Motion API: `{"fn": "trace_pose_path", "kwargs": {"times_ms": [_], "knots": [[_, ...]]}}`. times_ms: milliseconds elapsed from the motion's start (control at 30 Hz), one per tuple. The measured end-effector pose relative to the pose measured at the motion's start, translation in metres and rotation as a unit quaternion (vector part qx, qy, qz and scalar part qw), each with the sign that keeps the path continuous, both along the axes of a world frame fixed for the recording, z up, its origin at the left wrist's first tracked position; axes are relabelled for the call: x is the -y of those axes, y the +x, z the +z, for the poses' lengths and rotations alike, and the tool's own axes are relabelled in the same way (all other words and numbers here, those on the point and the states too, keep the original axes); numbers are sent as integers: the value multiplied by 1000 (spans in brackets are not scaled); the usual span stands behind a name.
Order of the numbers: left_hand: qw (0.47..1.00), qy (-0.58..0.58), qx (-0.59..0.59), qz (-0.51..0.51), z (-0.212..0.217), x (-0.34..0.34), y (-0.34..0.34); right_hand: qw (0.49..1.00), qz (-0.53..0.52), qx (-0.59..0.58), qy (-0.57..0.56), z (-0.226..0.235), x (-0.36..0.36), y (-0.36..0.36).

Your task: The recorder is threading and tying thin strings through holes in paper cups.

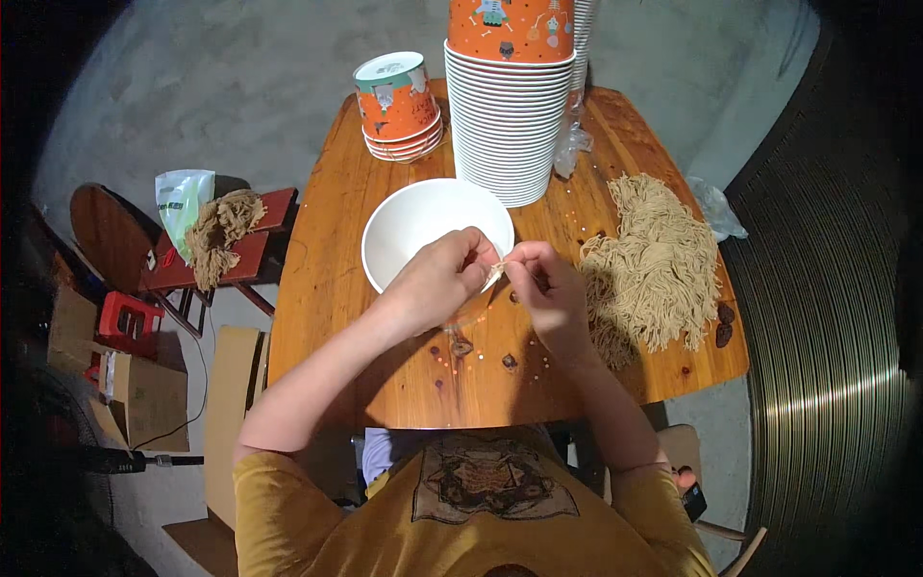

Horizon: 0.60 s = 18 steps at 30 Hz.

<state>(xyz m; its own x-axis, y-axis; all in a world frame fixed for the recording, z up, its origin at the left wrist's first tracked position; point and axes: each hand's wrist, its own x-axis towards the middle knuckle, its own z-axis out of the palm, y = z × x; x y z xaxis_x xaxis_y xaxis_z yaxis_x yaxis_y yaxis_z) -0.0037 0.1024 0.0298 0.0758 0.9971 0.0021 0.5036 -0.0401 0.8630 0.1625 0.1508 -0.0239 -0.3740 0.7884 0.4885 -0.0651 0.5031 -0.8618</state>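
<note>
A white paper bucket (404, 226) stands on the table, its open mouth turned up. At its near right rim my left hand (437, 281) and my right hand (553, 300) meet, fingertips pinched together. Between them shows a short bit of tan cord (495, 274); most of it is hidden by the fingers. My left hand overlaps the bucket's near edge. To the right of my right hand lies a big heap of cut tan cords (663, 269), its nearer left part in shadow.
Behind the bucket rises a tall stack of nested paper buckets (510, 125), orange with Halloween figures. A shorter upside-down stack (397, 106) stands at the back left. On a low red bench (202, 255) rest more tan cord (223, 231) and a plastic bag (181, 202). Cardboard (154, 399) sits lower left.
</note>
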Motion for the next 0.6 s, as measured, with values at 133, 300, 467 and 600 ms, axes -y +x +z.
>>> {"fn": "trace_pose_path", "kwargs": {"times_ms": [133, 300, 467, 600], "knots": [[1000, 1, 20, 4, 1, 0, 0, 1000, -9, -7, 10, -7, -2, -1], [986, -111, 116, 37, 12, 0, 5, 999, -7, -34, -11, -14, 1, -2], [988, -84, 128, -1, 10, -2, 3, 999, -5, -41, -1, -13, 3, -3], [986, -80, 147, -3, 5, -2, 3, 998, 8, -53, -32, -17, 4, -3]]}}
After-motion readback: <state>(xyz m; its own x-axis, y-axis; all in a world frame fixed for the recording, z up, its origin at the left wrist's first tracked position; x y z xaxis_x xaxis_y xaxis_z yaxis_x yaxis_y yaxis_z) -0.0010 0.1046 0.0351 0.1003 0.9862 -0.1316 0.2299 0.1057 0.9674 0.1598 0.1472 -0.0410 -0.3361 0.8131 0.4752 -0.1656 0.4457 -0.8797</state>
